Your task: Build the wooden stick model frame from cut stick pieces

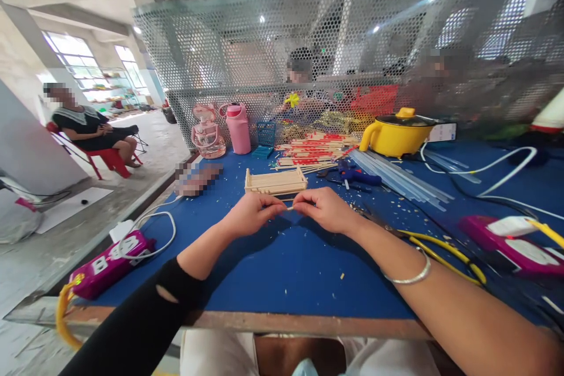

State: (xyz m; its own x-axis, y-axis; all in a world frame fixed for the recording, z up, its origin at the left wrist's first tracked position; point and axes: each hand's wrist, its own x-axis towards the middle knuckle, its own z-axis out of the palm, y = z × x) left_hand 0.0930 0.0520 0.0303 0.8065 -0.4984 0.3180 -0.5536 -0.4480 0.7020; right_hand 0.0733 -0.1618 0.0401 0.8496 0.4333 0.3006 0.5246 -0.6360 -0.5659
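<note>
My left hand (255,212) and my right hand (328,209) meet over the middle of the blue table, fingertips pinched. Between them runs a short, thin wooden stick (289,208), with each hand closed on one end. Just beyond my fingers stands a small frame built of pale wooden sticks (276,181), its near edge close to both hands. Behind it lies a heap of wooden sticks with red parts (315,150). A blue glue gun (359,176) rests to the right of the frame. Yellow-handled pliers (440,247) lie beside my right forearm.
Clear glue sticks (400,179) and a yellow electric pot (399,134) are at the back right. A pink bottle (238,129) stands near the perforated screen (264,53). Purple power strips (112,264) with cables flank the work area. People sit to the left and behind the screen.
</note>
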